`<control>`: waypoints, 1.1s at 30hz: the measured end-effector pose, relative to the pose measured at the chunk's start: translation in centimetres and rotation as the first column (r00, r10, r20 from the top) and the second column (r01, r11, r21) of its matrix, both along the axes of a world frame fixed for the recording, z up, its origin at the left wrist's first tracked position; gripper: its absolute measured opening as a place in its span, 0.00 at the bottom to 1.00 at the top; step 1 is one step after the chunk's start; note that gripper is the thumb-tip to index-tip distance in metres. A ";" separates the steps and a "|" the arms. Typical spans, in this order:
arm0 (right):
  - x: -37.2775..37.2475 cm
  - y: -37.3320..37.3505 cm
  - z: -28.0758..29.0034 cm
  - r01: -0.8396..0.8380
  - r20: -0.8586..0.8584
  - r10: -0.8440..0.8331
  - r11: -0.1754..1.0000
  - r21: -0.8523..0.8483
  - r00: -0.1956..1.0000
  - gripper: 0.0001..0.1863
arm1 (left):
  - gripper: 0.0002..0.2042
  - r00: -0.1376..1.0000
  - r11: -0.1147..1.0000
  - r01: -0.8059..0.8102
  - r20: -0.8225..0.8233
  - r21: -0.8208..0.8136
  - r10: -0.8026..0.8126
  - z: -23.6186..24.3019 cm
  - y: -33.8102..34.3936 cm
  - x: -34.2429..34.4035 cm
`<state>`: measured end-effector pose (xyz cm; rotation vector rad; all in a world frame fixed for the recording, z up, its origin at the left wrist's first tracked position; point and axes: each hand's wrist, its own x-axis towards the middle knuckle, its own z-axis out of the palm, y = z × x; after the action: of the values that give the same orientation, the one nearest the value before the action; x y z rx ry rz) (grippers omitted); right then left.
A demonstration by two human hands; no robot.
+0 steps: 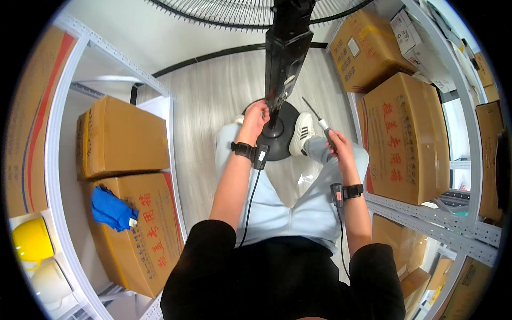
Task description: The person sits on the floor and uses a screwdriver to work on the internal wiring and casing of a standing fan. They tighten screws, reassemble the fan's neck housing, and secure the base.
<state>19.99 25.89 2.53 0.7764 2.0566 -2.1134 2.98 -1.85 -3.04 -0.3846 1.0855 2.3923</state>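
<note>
A black pedestal fan (282, 64) stands in front of me, its round base (288, 144) on the floor between my feet. At the lower end of the fan's dark housing, my left hand (256, 118) has its fingers curled together against the left side. What they pinch, if anything, is hidden. To the right, apart from the fan, my right hand (340, 145) is closed around a screwdriver (324, 126) with a grey-and-white handle. Its thin dark shaft points up and left, toward the fan's column, without touching it.
Metal shelves with cardboard boxes flank me: boxes (125, 138) on the left, larger boxes (405, 138) on the right. A blue cloth (111, 208) lies on a left box. Yellow (33, 242) and white helmets (50, 282) sit lower left. The fan's wire guard (224, 16) spreads overhead.
</note>
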 end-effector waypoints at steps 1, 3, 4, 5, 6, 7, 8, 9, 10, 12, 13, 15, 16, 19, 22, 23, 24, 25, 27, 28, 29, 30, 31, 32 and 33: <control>0.8 -0.1 1.0 0.000 -0.024 0.001 0.999 0.034 1.000 0.21 | 0.13 0.994 0.994 -0.066 0.091 0.087 0.058 0.3 0.4 0.7; 2.0 -1.4 2.6 0.008 -0.041 -0.005 0.996 0.085 0.999 0.20 | 0.11 0.990 0.964 0.035 0.122 0.265 -0.070 -0.3 -0.5 1.7; 2.4 -2.0 3.4 -0.028 -0.043 0.032 0.994 0.105 0.999 0.20 | 0.11 0.982 0.928 0.088 0.126 0.361 -0.142 -0.7 -1.1 2.2; 2.7 -2.4 4.2 -0.052 -0.051 0.059 0.990 0.130 0.997 0.21 | 0.11 0.984 0.936 0.071 0.128 0.344 -0.122 -0.5 -0.8 2.9; 2.8 -2.8 5.2 -0.077 -0.064 0.088 0.985 0.154 0.994 0.21 | 0.11 0.987 0.944 0.054 0.125 0.326 -0.100 0.2 -0.1 3.4; 2.8 -3.5 6.1 -0.088 -0.055 0.100 0.979 0.184 0.993 0.20 | 0.11 0.989 0.950 0.038 0.121 0.309 -0.079 0.9 0.4 3.9; 2.7 -4.2 6.2 -0.111 -0.073 0.134 0.961 0.254 0.988 0.20 | 0.11 0.993 0.953 0.032 0.101 0.302 -0.065 0.9 0.4 4.1; 2.5 -4.7 6.2 -0.130 -0.090 0.167 0.938 0.322 0.982 0.20 | 0.12 0.995 0.955 0.026 0.081 0.296 -0.053 0.9 0.3 4.2; 2.4 -5.1 6.2 -0.147 -0.103 0.201 0.909 0.390 0.974 0.19 | 0.12 0.997 0.957 0.021 0.062 0.291 -0.041 0.9 0.3 4.3; 2.2 -5.7 6.1 -0.169 -0.088 0.233 0.876 0.451 0.969 0.20 | 0.12 1.000 0.956 0.029 -0.001 0.290 -0.030 0.5 -0.1 4.2; 2.2 -6.0 6.0 -0.171 -0.091 0.244 0.857 0.486 0.965 0.21 | 0.11 0.999 0.956 0.034 -0.032 0.290 -0.026 0.3 -0.2 4.2; 2.0 -6.3 6.2 -0.173 -0.084 0.253 0.832 0.527 0.964 0.21 | 0.09 0.999 0.963 0.033 -0.024 0.267 -0.027 0.2 -0.1 4.1; 1.9 -6.5 6.4 -0.173 -0.075 0.250 0.828 0.533 0.965 0.21 | 0.09 0.999 0.966 0.032 -0.020 0.255 -0.028 0.2 -0.1 4.0; 1.9 -6.9 6.6 -0.166 -0.080 0.244 0.831 0.531 0.966 0.21 | 0.09 0.997 0.974 0.071 -0.055 0.215 -0.061 0.1 -0.3 4.0; 2.1 -6.7 6.5 -0.142 -0.096 0.233 0.821 0.553 0.968 0.22 | 0.12 1.000 0.990 0.029 -0.014 0.139 -0.027 1.2 0.4 4.3; 2.0 -6.7 6.6 -0.138 -0.102 0.234 0.815 0.564 0.967 0.22 | 0.12 1.000 0.991 0.026 -0.019 0.128 -0.024 1.3 0.5 4.3; 2.1 -6.7 6.6 -0.131 -0.104 0.229 0.812 0.570 0.968 0.22 | 0.12 0.999 0.993 0.024 -0.024 0.117 -0.021 1.5 0.6 4.2; 2.2 -6.8 6.5 -0.124 -0.107 0.225 0.808 0.576 0.969 0.22 | 0.12 0.999 0.994 0.021 -0.029 0.106 -0.018 1.6 0.7 4.2; 2.3 -6.9 6.4 -0.117 -0.105 0.221 0.798 0.591 0.970 0.22 | 0.12 0.999 0.991 0.029 -0.040 0.127 -0.024 1.3 0.6 4.1; 2.4 -7.0 6.5 -0.117 -0.100 0.220 0.790 0.602 0.970 0.22 | 0.12 0.999 0.990 0.033 -0.046 0.138 -0.027 1.2 0.6 4.1; 2.4 -7.0 6.5 -0.118 -0.092 0.218 0.783 0.610 0.972 0.22 | 0.12 0.998 0.990 0.035 -0.054 0.139 -0.027 1.0 0.6 4.0; 2.4 -7.2 6.6 -0.114 -0.097 0.217 0.782 0.613 0.971 0.22 | 0.12 0.998 0.989 0.036 -0.062 0.141 -0.028 0.9 0.6 4.0; 2.4 -7.3 6.7 -0.110 -0.102 0.217 0.781 0.615 0.971 0.22 | 0.12 0.997 0.989 0.038 -0.070 0.142 -0.028 0.7 0.6 3.9; 2.4 -7.3 6.8 -0.102 -0.106 0.212 0.778 0.620 0.972 0.22 | 0.12 0.997 0.990 0.036 -0.070 0.134 -0.027 0.8 0.7 4.0; 2.4 -7.3 7.0 -0.104 -0.101 0.213 0.771 0.629 0.972 0.22 | 0.12 0.997 0.991 0.035 -0.071 0.126 -0.026 0.9 0.7 4.0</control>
<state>22.40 18.55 9.49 0.4469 2.8454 -1.4337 7.00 -1.11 -2.17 -0.2415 0.9548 2.4481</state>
